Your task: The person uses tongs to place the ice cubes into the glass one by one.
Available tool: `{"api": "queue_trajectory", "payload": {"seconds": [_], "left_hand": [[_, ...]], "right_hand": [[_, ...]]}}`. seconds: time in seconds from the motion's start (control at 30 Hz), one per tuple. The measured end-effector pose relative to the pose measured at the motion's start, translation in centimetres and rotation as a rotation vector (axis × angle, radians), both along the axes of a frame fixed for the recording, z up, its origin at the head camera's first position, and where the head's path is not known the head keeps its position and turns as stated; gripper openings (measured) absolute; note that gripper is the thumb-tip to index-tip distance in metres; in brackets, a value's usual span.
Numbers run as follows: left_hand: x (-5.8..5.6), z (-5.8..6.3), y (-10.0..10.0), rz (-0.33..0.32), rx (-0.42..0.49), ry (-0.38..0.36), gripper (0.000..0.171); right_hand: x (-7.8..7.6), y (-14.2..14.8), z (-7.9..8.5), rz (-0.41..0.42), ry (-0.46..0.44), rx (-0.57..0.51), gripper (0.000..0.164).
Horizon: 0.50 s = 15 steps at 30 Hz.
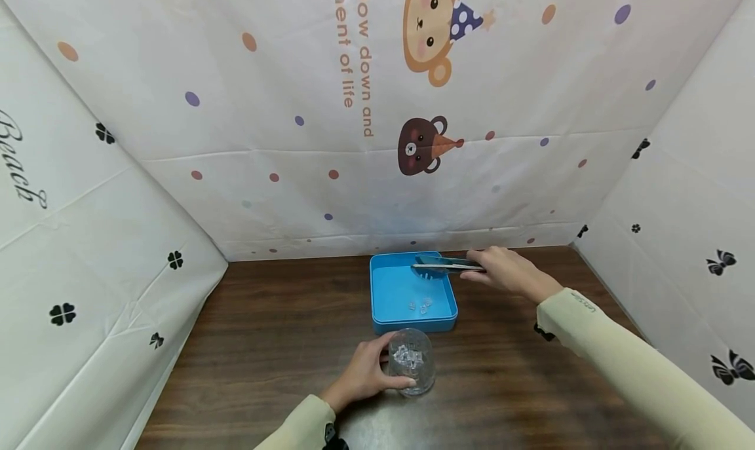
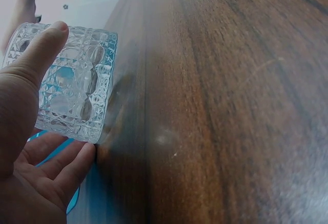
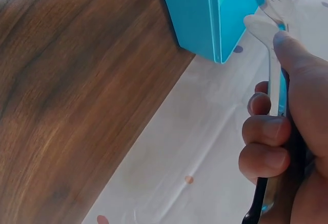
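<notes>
My left hand [image 1: 370, 371] holds a clear, faceted glass [image 1: 420, 384] on the table, thumb on the near side and fingers on the far side. Small clear pieces [image 1: 407, 356] lie in the glass. In the left wrist view the cut pattern of the glass [image 2: 72, 88] shows plainly. My right hand [image 1: 506, 271] grips a pair of serving tongs [image 1: 448, 265], one arm ending in a spoon and the other in a fork. Those tongs [image 3: 274, 78] reach over the back right of a blue square tray [image 1: 392, 283]. Several small clear pieces [image 1: 423, 309] lie near the tray's front.
The tray stands at the back of a dark wooden table [image 1: 295, 325], just behind the glass. A printed white cloth [image 1: 283, 109] rises like a wall behind the table. More white cloth [image 1: 106, 253] closes off the left side, and the right side likewise.
</notes>
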<state>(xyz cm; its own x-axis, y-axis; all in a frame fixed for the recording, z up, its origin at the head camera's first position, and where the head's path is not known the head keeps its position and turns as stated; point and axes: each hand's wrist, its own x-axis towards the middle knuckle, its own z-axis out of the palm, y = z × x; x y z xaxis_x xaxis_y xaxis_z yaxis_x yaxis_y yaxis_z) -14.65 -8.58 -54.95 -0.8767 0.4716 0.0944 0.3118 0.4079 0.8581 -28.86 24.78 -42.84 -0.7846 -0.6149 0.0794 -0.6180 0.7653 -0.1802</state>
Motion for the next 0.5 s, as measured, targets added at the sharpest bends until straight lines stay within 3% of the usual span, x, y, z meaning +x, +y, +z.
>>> {"api": "queue_trajectory", "payload": {"seconds": [0.5], "left_hand": [[-0.1, -0.1, -0.1, -0.001, 0.006, 0.002, 0.083]], "right_hand": [[0.4, -1.3, -0.2, 0.017, -0.053, 0.096, 0.036]]}}
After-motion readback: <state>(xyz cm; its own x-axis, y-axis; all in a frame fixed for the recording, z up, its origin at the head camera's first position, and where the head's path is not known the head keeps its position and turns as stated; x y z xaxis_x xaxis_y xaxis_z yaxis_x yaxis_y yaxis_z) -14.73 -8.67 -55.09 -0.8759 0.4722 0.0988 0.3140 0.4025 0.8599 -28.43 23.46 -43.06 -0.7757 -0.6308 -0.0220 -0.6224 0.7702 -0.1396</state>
